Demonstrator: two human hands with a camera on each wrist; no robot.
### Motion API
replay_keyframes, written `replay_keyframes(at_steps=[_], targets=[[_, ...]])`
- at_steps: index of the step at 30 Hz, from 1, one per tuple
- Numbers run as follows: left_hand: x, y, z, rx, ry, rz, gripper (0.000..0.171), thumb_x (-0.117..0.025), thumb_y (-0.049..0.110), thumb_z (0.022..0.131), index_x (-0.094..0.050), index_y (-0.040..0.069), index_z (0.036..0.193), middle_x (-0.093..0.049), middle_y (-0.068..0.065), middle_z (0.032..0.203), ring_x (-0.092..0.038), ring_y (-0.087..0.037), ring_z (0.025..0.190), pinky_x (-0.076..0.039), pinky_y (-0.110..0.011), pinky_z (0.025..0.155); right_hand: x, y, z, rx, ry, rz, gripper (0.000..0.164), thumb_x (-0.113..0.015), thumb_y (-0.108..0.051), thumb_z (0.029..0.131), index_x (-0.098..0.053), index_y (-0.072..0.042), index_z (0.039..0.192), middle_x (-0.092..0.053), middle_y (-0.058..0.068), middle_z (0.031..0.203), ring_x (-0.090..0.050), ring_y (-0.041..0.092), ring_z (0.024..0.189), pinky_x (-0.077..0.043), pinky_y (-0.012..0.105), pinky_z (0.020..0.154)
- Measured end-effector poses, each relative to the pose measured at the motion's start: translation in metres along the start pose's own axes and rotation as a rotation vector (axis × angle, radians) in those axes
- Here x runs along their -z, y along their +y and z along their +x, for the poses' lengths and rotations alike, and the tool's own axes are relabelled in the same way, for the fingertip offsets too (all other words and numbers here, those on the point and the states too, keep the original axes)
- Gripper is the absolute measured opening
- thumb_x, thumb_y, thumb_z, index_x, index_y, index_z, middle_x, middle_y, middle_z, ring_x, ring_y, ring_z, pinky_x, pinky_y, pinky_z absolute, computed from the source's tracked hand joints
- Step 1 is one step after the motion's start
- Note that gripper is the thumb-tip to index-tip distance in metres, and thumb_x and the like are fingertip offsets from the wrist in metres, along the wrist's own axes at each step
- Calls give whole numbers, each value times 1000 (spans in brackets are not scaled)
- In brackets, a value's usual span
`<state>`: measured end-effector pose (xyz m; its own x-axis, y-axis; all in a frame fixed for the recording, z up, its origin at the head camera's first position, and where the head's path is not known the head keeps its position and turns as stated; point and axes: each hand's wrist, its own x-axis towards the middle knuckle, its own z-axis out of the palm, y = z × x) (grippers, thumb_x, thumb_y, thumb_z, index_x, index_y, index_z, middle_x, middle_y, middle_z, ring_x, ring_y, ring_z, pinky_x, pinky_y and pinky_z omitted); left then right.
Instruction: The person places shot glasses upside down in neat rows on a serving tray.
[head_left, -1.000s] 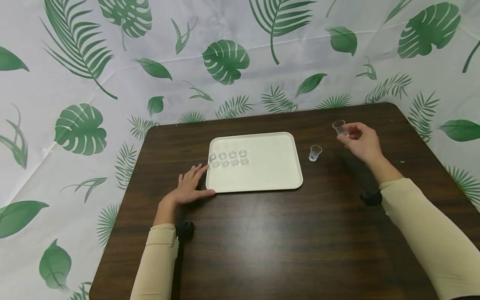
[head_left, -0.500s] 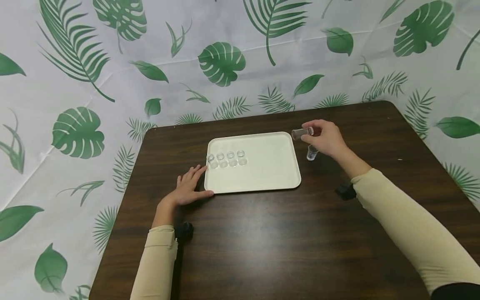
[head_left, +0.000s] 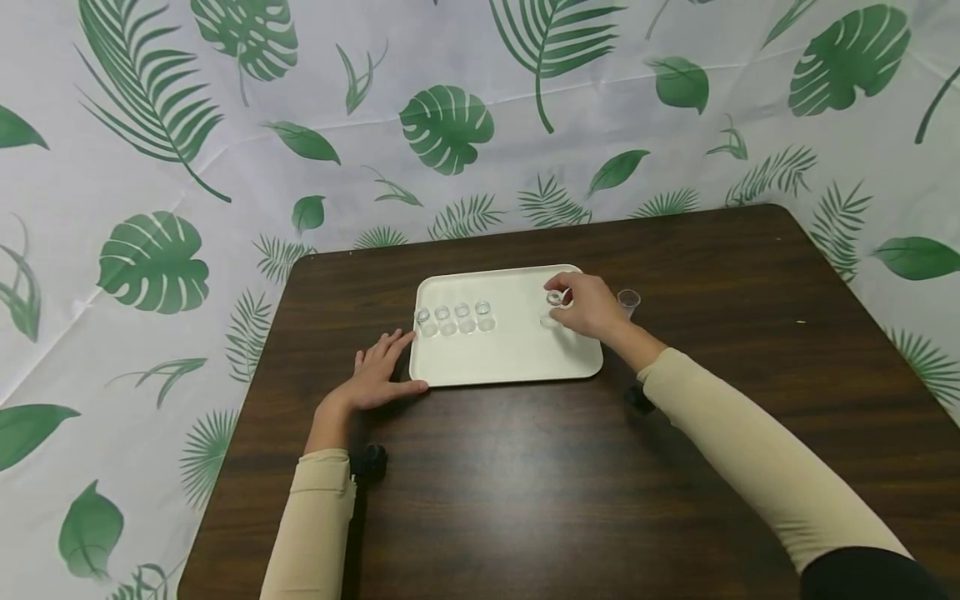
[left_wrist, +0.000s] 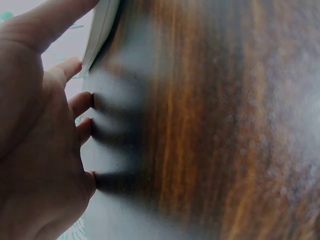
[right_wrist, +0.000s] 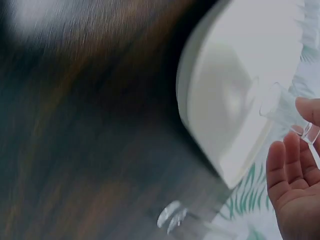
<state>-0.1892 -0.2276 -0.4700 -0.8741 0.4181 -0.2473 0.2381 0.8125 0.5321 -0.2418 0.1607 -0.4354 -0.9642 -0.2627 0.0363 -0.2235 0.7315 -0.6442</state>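
My right hand (head_left: 588, 310) pinches a clear shot glass (head_left: 553, 298) by its base, mouth downward, over the right half of a cream tray (head_left: 517, 358). In the right wrist view the thumb and fingers hold the base of this glass (right_wrist: 282, 107), its wide rim pointing away from the palm. The left hand (head_left: 378, 372) lies spread at the tray's left edge, fingertips and thumb touching the rim. Several upside-down shot glasses (head_left: 463, 317) stand in a row on the tray's left half. Another shot glass (head_left: 629, 299) stands upright right of the tray, partly behind the right hand.
A dark wood table (head_left: 487, 492) carries everything, its far edge against a white cloth (head_left: 337, 200) printed with green leaves. Both forearms reach in from the near side, with a black wrist camera (head_left: 369, 461) on the left one.
The right hand has carried its glass left from beyond the standing glass to over the tray, turning it from mouth up to mouth down. The left hand has stayed put.
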Motion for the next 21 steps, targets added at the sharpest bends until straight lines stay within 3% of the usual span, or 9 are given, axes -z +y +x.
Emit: replay_keyframes(at_steps=[10, 21], targets=[[-6, -3, 1, 12, 10, 24, 97, -66, 59, 86, -14, 22, 159, -7, -15, 163, 0, -36, 149, 4, -69, 108, -25, -6, 2, 24, -21, -12, 37, -69, -6, 85, -67, -5, 122, -65, 9, 109, -59, 24, 93, -48, 39, 77], [-15, -5, -1, 9, 28, 37, 98, -66, 60, 85, -15, 22, 159, -8, -15, 163, 0, -38, 148, 3, -70, 107, -44, -11, 6, 18, 16, 21, 39, -71, -7, 82, -67, -7, 121, -66, 7, 104, -60, 23, 91, -47, 38, 77]])
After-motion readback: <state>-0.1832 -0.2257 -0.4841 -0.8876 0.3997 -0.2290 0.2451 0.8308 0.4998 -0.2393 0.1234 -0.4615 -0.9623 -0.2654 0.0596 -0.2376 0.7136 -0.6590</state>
